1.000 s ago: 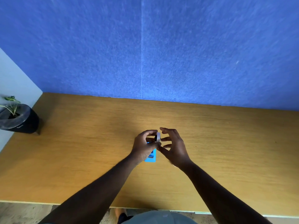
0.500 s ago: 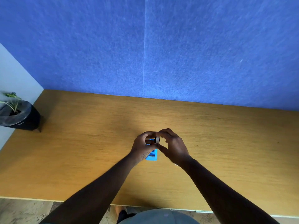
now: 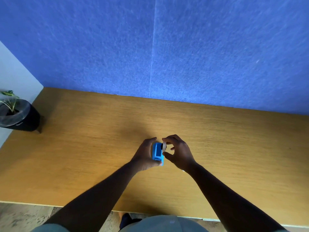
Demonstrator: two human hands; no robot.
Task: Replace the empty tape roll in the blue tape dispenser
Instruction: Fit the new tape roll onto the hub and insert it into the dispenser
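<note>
Because the far-left corner only carries a potted plant (image 3: 15, 114), well apart from my work, I can keep everything at the middle of the counter (image 3: 83, 156), close in front of me. My left hand (image 3: 144, 155) wraps the blue tape dispenser (image 3: 157, 153) from its left side, fingers (image 3: 151, 140) curled over the far end and thumb under the near end, so the body stays steady and its right side faces my other hand. I cannot tell whether its base rests on the counter or is lifted just clear of it. Just to the right, touching a small dark hub on the dispenser's side, is the tape roll (image 3: 164, 146), a thin whitish ring seen edge-on; it seems to be the core, though I cannot make out whether any tape is left on it. My right hand (image 3: 179, 152) pinches it between forefinger on top and thumb below, the other fingers spread loosely behind, which lets me draw it sideways off the hub.

Half a second ago both hands were bunched tightly over the dispenser and hid most of it. Now my left hand has shifted left and opened around it, the blue body shows plainly, and the roll sits out at its right side.
</note>
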